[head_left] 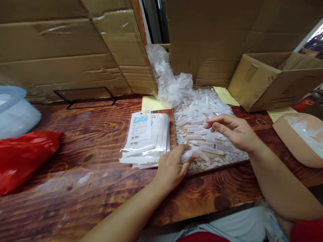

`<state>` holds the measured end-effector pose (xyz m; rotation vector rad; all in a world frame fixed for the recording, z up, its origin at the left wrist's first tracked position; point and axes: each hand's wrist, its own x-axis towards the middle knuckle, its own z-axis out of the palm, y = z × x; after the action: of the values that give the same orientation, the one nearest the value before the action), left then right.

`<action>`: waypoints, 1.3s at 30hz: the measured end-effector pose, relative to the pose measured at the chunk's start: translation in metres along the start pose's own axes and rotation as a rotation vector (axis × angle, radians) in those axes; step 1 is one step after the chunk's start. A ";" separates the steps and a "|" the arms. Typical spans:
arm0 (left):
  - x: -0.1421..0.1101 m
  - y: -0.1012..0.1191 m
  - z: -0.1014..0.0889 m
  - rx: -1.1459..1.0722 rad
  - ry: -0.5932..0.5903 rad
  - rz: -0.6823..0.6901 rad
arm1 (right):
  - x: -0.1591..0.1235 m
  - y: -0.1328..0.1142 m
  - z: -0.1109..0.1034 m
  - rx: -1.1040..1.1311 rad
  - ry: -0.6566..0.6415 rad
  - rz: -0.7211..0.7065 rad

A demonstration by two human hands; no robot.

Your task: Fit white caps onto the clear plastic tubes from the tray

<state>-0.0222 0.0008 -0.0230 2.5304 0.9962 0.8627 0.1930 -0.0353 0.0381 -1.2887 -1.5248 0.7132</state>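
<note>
My left hand [173,165] is closed around a few translucent plastic tubes [187,155] at the near left corner of a shallow cardboard tray [175,129]. Their ends stick out between thumb and fingers. Above the tray hovers my right hand [233,131], fingers stretched out and slightly bent, with nothing visible in them. Below it, several more translucent tubes [209,149] lie roughly side by side, with a heap of them behind. Small white plastic pieces [233,157] are scattered along the tray's edges. Left of the tray sits a stack of clear packets with printed cards [139,129].
A crumpled clear bag [174,87] lies behind the tray. To the right stand an open cardboard box [262,84] and a tan bin [290,141] of white pieces. A red plastic bag [25,154], a bluish tub [17,111] and a black wire stand [88,106] are at left.
</note>
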 end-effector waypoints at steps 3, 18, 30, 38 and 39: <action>-0.003 -0.005 -0.001 -0.051 -0.042 0.002 | 0.002 0.003 -0.048 -0.392 0.027 0.013; -0.003 -0.006 0.000 -0.237 -0.011 -0.245 | -0.002 0.030 -0.123 -1.033 -0.038 0.340; -0.003 -0.005 -0.002 -0.300 -0.071 -0.286 | 0.064 0.059 -0.083 -0.991 -0.130 -0.066; -0.004 -0.006 0.001 -0.356 -0.083 -0.301 | 0.148 0.049 -0.026 -0.983 -0.169 -0.070; -0.004 -0.006 0.001 -0.358 -0.084 -0.306 | 0.158 0.050 -0.016 -0.988 -0.189 -0.060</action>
<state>-0.0271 0.0024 -0.0286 2.0344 1.0593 0.7587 0.2327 0.1257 0.0474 -1.8935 -2.1747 -0.0168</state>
